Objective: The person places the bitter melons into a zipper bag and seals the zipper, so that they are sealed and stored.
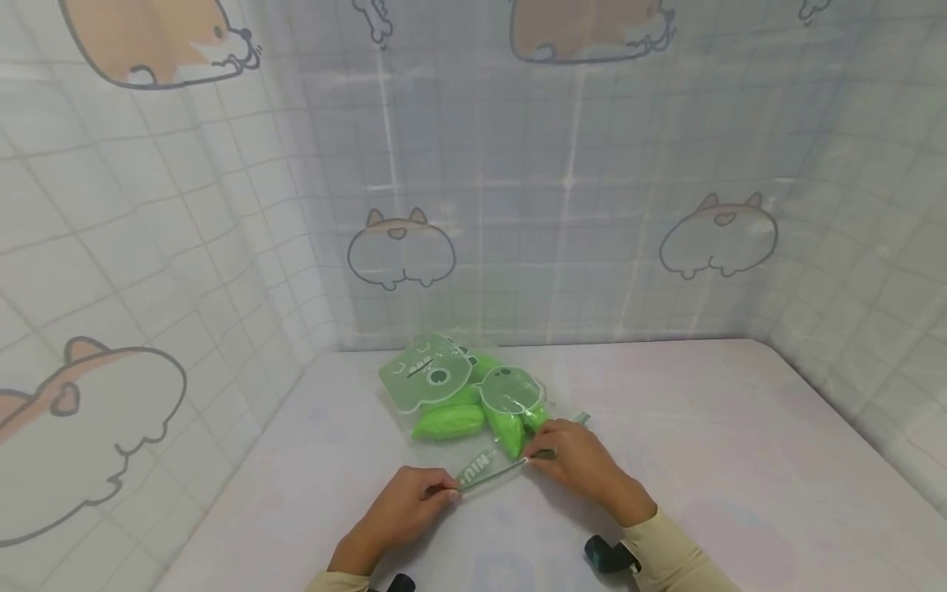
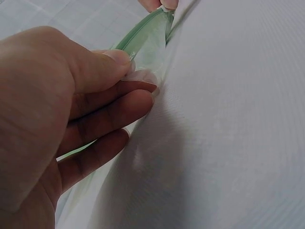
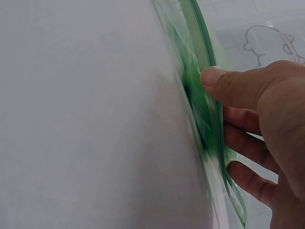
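Observation:
A clear zip bag (image 1: 477, 469) with a green closure strip and printed cartoon faces lies on the table, its opening edge toward me. Bright green plump pieces (image 1: 448, 422) show inside; their kind is unclear. My left hand (image 1: 410, 503) pinches the left end of the strip between thumb and index finger, the other fingers loosely bent below, as the left wrist view shows. Farther along the strip, my right hand (image 1: 579, 464) pinches it, the thumb pressed on the green zip (image 3: 206, 43) and the fingers behind. A small white bit is at the right fingertips.
The pale table (image 1: 666, 411) extends around the bag. Behind it and at both sides hang white gridded curtains (image 1: 518, 164) with cartoon dog prints. Dark wrist-camera parts (image 1: 608, 555) sit by the beige sleeves (image 1: 681, 551).

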A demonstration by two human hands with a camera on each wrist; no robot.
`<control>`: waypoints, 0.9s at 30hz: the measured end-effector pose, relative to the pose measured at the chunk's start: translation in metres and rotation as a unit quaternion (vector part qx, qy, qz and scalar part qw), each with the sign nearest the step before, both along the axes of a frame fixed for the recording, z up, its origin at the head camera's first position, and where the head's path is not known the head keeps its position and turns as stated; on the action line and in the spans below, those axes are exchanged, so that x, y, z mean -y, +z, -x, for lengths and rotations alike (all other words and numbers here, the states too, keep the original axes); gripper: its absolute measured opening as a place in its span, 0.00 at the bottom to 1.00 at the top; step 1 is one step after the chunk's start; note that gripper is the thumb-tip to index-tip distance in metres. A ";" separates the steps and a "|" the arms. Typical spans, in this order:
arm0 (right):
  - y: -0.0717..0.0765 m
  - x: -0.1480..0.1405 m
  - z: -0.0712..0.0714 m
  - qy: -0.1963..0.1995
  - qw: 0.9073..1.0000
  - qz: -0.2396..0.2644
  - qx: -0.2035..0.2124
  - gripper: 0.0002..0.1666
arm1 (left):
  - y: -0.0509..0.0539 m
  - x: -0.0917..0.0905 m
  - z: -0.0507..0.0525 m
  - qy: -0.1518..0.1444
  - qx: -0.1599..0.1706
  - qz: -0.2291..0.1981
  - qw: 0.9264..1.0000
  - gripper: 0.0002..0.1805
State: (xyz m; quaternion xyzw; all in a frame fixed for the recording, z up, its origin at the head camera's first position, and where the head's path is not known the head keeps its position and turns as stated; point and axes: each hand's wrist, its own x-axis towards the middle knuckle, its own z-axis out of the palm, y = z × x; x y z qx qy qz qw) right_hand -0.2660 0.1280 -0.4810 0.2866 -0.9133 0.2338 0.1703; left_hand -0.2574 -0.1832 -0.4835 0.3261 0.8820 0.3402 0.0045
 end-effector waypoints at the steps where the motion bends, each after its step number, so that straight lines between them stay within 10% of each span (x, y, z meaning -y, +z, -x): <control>1: 0.000 0.000 0.000 0.002 1.000 -0.001 -0.001 0.05 | 0.000 0.001 -0.001 0.001 0.002 0.000 1.000 0.04; 27: 0.002 -0.014 0.008 0.000 1.000 -0.009 -0.013 0.07 | -0.003 0.001 -0.005 -0.010 -0.029 -0.027 0.999 0.03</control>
